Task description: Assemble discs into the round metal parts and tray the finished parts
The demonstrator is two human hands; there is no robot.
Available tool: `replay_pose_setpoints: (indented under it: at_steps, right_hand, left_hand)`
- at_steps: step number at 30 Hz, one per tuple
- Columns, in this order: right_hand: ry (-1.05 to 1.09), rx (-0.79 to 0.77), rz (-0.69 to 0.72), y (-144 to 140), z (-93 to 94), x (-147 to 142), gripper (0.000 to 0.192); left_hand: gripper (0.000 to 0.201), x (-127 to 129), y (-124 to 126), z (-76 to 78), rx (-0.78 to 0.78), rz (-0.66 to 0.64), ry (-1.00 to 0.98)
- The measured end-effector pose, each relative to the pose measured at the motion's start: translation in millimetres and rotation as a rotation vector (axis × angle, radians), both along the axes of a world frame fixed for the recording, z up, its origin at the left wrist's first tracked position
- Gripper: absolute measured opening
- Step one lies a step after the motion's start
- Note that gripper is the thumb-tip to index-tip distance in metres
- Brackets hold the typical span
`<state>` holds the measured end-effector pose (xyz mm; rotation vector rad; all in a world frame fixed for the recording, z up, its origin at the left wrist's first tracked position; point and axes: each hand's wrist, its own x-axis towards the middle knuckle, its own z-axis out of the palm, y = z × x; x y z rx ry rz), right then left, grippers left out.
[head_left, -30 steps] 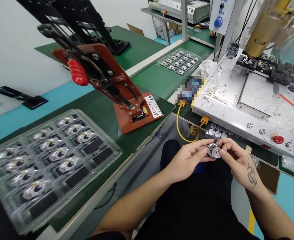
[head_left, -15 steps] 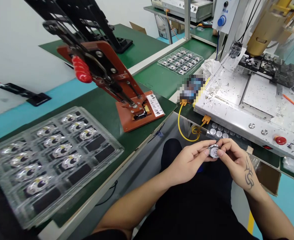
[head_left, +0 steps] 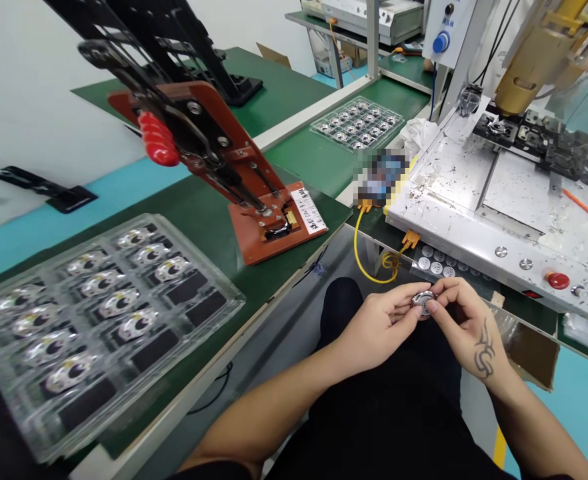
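Between my two hands is a small round metal part (head_left: pixel 425 302), like a watch case, with a pale disc-shaped label on its upper face. My left hand (head_left: pixel 381 320) pinches its left side between thumb and fingers. On the other side, my right hand (head_left: pixel 467 321) grips the edge, its thumb pressed on the labelled face. The fingers cover much of the rim. Both hands are over my lap, in front of the bench edge. Just beyond them lies a sheet of round white labels (head_left: pixel 437 269) under the white machine.
A clear tray (head_left: pixel 234 300) of shiny metal parts lies left, some pockets showing dark bottoms. Beside it stands a brown clamp fixture (head_left: pixel 254 250) with a red handle (head_left: pixel 158 140). At right is a white machine base (head_left: pixel 454 220) with a red button (head_left: pixel 557 281). A yellow cable (head_left: pixel 358 247) hangs between.
Both hands have shifted very slightly left in view with the round part, which is tilted a little differently. The whole scene has also drifted slightly left.
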<state>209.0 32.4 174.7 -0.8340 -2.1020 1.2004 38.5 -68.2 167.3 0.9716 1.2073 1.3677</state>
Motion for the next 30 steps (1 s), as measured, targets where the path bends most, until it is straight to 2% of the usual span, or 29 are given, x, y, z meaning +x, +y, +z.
replay_pose_setpoints:
  at_steps: [3, 5, 7, 10, 12, 15, 17, 19, 26, 30]
  right_hand:
    - [-0.031, 0.161, -0.061, 3, -5.1, -1, 0.023]
    - [-0.052, 0.200, -0.060, 6, -8.1, 0, 0.019]
    - [-0.075, 0.213, 0.034, 10, -8.8, 0, 0.014]
    - [-0.075, 0.222, 0.174, 14, -5.6, -3, 0.016]
    - [-0.033, 0.141, 0.128, 15, -3.7, -8, 0.011]
    - [0.097, -0.175, -0.014, 16, -5.5, -18, 0.022]
    - [0.197, -0.378, -0.040, 15, -8.8, -25, 0.030]
    - [0.244, -0.481, -0.026, 13, -11.2, -30, 0.034]
    - [0.196, -0.473, 0.024, 6, -10.7, -35, 0.037]
    - [0.146, -0.332, 0.109, 13, -10.1, -34, 0.031]
  left_hand:
    - [0.039, 0, 1, -3.7, 0.003, 0.043, 0.104]
    - [0.040, -3, 1, -4.9, 0.017, 0.029, 0.126]
    - [0.046, -8, 1, -3.9, 0.030, -0.017, 0.197]
    - [0.055, -17, 3, 0.7, 0.060, -0.067, 0.351]
    - [0.057, -21, 6, 3.7, 0.087, -0.035, 0.320]
    - [0.057, -22, 10, 4.5, 0.086, 0.096, 0.134]
    - [0.048, -21, 11, 2.4, 0.057, 0.164, 0.051]
    - [0.034, -19, 11, 0.1, 0.022, 0.178, -0.004]
    - [0.029, -20, 4, 6.8, -0.004, 0.200, -0.034]
    - [0.025, -25, 3, 11.8, -0.007, 0.200, 0.012]
